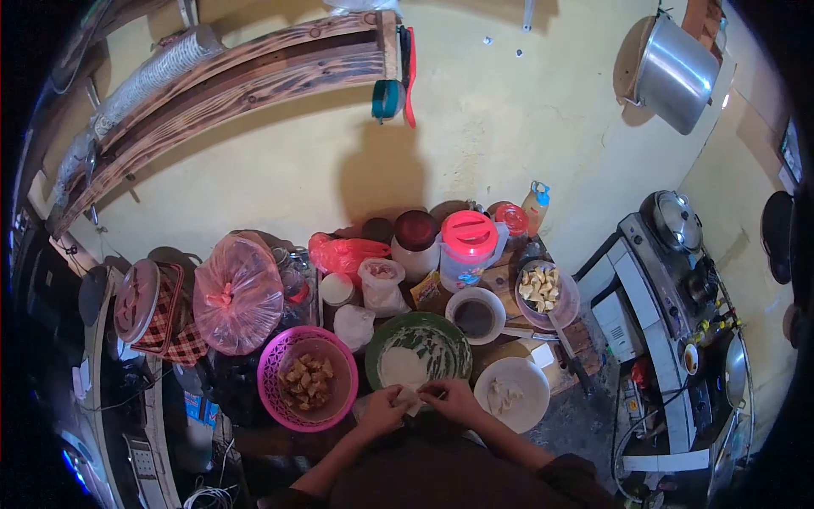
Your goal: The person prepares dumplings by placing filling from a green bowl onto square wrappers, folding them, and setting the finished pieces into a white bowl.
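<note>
My left hand [384, 413] and my right hand [452, 402] meet at the near edge of a green bowl [463, 349]. Between their closed fingertips is a small pale, sheet-like piece [410, 400]; its kind is not clear. White paste or flour [402, 366] lies in the green bowl and smears its inside. Right of my right hand, a white bowl [536, 405] holds pale, soft-looking pieces [506, 397]. On the left, a pink basket [265, 382] holds browned chunks [307, 380] of food.
Behind stand a bowl of dark liquid [474, 317], a red-lidded pitcher [468, 254], plastic bags and jars. Cut pale pieces [540, 287] fill a bowl at the right, near a knife [577, 366]. A stove [657, 271] stands far right; a wooden shelf [254, 85] hangs above.
</note>
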The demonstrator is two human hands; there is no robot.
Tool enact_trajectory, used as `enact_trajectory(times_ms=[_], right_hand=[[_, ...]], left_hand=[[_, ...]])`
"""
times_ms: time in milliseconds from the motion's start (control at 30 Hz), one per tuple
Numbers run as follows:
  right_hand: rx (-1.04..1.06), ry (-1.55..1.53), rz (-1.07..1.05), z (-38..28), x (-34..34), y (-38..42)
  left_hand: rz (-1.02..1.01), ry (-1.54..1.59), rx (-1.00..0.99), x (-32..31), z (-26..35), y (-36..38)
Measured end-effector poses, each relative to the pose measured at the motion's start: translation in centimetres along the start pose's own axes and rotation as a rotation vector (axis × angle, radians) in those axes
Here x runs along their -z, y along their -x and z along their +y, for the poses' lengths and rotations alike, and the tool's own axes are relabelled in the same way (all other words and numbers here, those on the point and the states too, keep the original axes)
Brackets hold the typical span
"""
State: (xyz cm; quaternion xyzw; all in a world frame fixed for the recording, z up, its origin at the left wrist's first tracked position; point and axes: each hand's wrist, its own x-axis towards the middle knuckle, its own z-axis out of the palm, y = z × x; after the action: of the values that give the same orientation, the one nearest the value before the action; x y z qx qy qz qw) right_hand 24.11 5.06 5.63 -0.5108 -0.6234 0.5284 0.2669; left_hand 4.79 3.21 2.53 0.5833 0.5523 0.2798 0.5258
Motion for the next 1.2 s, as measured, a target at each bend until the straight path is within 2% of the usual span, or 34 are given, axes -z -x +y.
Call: enact_trajectory(times_ms=[33,67,100,133,167,200,300,400,467,533,600,667,700,733,767,800,833,900,1133,1200], right_hand=[[0.004,0.003,-0.010,0.4,-0.1,-0.4],[0.056,0.302,0.025,1.2,0.0,-0.9],[0.110,0.600,0.061,2.0,0.1,-1.5],[0.116,0.601,0.050,2.6,0.3,-1.8],[0.115,0.886,0.060,3.2,0.5,-2.0],[0.113,1.170,0.071,4.0,0.6,-2.4],[0.138,1.247,-0.055,6.2,0.3,-4.0],[0.243,1.351,-0.039,5.0,0.0,-3.9],[0.177,1.308,-0.080,5.3,-0.2,-5.0],[0.104,1.266,-0.119,4.5,-0.1,-5.4],[0.153,1.187,-0.078,3.3,0.4,-5.2],[0.172,1.168,-0.022,1.2,0.6,-5.1],[0.188,1.144,0.037,0.7,0.6,-5.1],[0.190,1.149,0.033,0.9,0.4,-5.4],[0.268,1.113,0.118,1.6,0.0,-5.8],[0.347,1.074,0.202,2.4,-0.4,-6.3],[0.349,1.076,0.199,3.4,-1.3,-6.7],[0.176,1.101,0.069,4.5,-3.0,-6.8],[0.127,1.009,-0.029,3.1,-1.6,-2.6],[-0.034,1.026,-0.016,3.9,-1.4,-2.4]], left_hand=[[0.055,-0.002,-0.001,0.0,-3.4,-0.2],[0.110,-0.004,-0.001,0.3,-5.4,-0.1],[0.121,-0.001,0.004,1.2,-4.1,0.8],[0.133,-0.026,0.116,2.6,-1.4,2.0],[0.144,-0.049,0.229,3.5,-0.1,3.0],[0.152,-0.045,0.235,4.1,-0.7,3.5],[0.205,-0.116,0.259,4.6,-3.3,4.5],[0.219,-0.189,0.221,4.0,-5.4,5.2],[0.262,-0.270,0.030,3.2,-6.0,5.1],[0.216,-0.226,0.088,2.7,-5.8,4.9],[0.165,-0.183,0.142,2.2,-6.1,4.7],[0.223,-0.300,0.022,1.5,-7.0,4.7],[0.226,-0.295,0.023,1.3,-6.9,4.8],[0.262,-0.328,-0.029,1.1,-6.7,4.9],[0.298,-0.362,-0.081,1.0,-6.5,5.0],[0.302,-0.359,-0.080,0.9,-6.5,5.0],[0.299,-0.376,-0.064,0.8,-6.4,4.9],[0.299,-0.395,-0.050,0.6,-6.2,4.8],[0.280,-0.546,-0.084,0.3,-5.9,4.5],[0.280,-0.589,-0.099,0.3,-6.2,4.5]])
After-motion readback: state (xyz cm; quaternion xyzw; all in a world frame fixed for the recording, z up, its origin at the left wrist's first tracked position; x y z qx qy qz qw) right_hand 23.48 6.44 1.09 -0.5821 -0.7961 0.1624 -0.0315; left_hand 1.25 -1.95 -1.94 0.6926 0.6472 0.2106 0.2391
